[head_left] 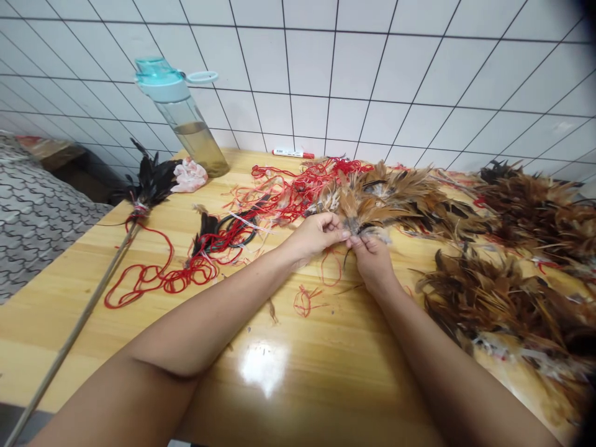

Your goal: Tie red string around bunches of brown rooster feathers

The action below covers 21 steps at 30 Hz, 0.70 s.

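My left hand (319, 236) and my right hand (371, 256) meet near the middle of the table, fingertips almost touching. Both are closed in a pinch on the base of a small bunch of brown feathers (361, 208), which fans out away from me. A loop of thin red string (331, 270) hangs or lies just below the fingers; whether it is tied to the bunch I cannot tell. Behind the hands spreads a pile of brown and black feathers (419, 198). Tangled red cord (298, 189) lies beyond my left hand.
Further feather heaps (503, 292) cover the right side. At left, a stick (88, 316) tipped with black feathers (151, 180) leans over the table edge. A water bottle (195, 133), crumpled tissue (190, 176) and red marker (292, 153) stand or lie near the tiled wall. Scissors-like dark loops (249, 236) sit among cord.
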Each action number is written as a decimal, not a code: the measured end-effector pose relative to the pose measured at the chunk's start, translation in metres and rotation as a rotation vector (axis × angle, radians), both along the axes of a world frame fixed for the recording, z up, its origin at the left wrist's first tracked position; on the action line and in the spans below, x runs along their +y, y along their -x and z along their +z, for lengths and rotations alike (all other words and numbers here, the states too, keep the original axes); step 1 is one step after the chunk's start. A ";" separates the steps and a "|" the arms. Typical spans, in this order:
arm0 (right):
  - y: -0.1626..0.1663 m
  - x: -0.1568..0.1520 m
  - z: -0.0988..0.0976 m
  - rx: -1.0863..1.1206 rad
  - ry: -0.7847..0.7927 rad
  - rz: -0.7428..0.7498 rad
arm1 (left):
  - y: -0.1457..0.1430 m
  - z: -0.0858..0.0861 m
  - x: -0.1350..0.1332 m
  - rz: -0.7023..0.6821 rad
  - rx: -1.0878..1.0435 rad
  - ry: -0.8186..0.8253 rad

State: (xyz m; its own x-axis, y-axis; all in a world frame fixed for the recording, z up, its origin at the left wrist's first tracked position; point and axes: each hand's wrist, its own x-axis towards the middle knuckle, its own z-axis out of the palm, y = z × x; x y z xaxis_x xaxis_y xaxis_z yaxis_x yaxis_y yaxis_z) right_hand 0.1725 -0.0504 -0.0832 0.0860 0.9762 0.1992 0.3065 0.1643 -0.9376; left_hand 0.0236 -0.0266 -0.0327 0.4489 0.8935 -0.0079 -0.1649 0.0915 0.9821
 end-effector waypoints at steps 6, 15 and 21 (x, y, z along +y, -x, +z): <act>0.001 -0.001 0.003 -0.069 -0.021 0.005 | -0.001 0.003 -0.002 0.015 0.034 -0.038; 0.003 -0.005 0.015 -0.370 -0.066 -0.070 | -0.005 -0.004 -0.004 0.055 0.269 -0.174; 0.008 -0.012 0.014 -0.562 -0.148 -0.087 | -0.010 -0.005 -0.009 0.216 0.500 -0.330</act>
State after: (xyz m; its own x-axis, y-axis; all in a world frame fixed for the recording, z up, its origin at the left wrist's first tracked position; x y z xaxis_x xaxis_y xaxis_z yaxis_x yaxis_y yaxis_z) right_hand 0.1642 -0.0622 -0.0690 0.0067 0.9285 0.3712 0.7682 0.2328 -0.5964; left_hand 0.0335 -0.0358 -0.0373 0.2716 0.9547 0.1217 0.3399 -0.2134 0.9159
